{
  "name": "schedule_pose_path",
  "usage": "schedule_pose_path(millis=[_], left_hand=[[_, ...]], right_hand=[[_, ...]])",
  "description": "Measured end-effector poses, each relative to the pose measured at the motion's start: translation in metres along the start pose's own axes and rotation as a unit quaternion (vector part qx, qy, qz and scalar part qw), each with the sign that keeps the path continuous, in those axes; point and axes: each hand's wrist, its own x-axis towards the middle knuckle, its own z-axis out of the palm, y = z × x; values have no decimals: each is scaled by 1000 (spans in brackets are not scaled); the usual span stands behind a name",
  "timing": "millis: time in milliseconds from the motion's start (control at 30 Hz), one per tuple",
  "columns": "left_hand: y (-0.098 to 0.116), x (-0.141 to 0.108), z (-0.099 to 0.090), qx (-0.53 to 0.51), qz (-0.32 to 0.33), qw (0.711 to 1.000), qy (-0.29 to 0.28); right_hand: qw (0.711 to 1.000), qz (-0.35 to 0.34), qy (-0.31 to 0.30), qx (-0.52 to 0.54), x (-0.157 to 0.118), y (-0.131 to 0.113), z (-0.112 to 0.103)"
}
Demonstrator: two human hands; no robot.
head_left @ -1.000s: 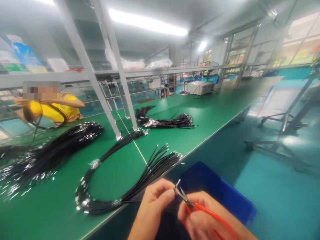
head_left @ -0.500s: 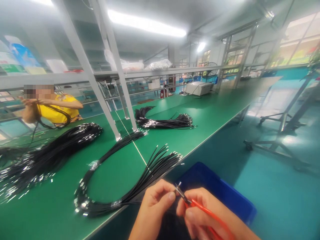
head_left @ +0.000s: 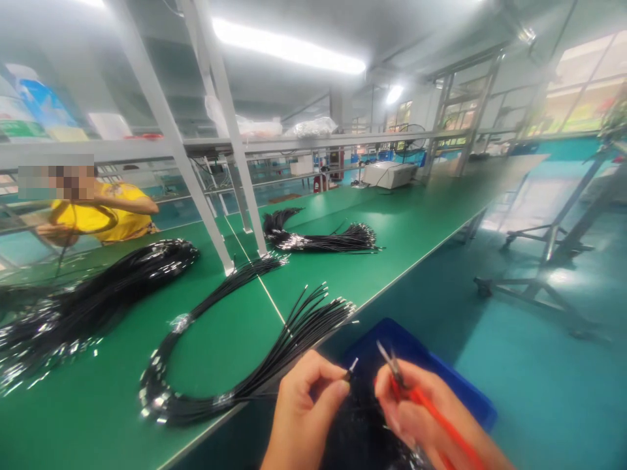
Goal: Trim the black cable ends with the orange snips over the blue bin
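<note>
Between thumb and forefinger, my left hand (head_left: 306, 408) pinches a black cable (head_left: 351, 372) close to its end, whose pale tip points up. Red-handled cutting pliers (head_left: 447, 421) are gripped in my right hand (head_left: 421, 401). Their metal jaws, slightly parted, point up and left, a short distance right of the cable tip. A curved bundle of black cables (head_left: 274, 369) lies on the green table to the left, with its pale-tipped ends fanned near the table edge. The rest of the held cable is hard to make out.
Below my hands is a blue bin (head_left: 473, 395) with dark, blurred contents. More black cable bundles (head_left: 132, 287) lie along the green table (head_left: 416, 225). White shelf posts (head_left: 240, 150) rise from it. Across it, a person in yellow (head_left: 130, 202) handles a cable. A wheeled stand (head_left: 533, 294) is at right.
The pliers in my right hand have moved right, away from the cable tip, which now shows free of the jaws. My left hand keeps its pinch. The person opposite has shifted their hands.
</note>
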Motion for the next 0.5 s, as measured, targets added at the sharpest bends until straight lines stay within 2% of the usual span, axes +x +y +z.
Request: schedule_pose_path(millis=[67,100,167,233,367,500], left_hand=[[5,-3,7,87,84,992,36],[7,-4,10,122,124,983,50],[9,-6,15,172,182,966,68],[10,-7,19,200,210,954,72],[8,-7,21,209,204,954,69],[7,-5,21,168,140,974,65]], right_hand=[[993,-28,84,72,-3,-5,4],[989,-38,107,95,-4,-7,6],[985,-52,116,115,-3,-10,7],[986,-53,108,115,-1,-9,6],[986,-49,114,112,-1,-3,0],[991,-35,98,86,-6,2,-2]])
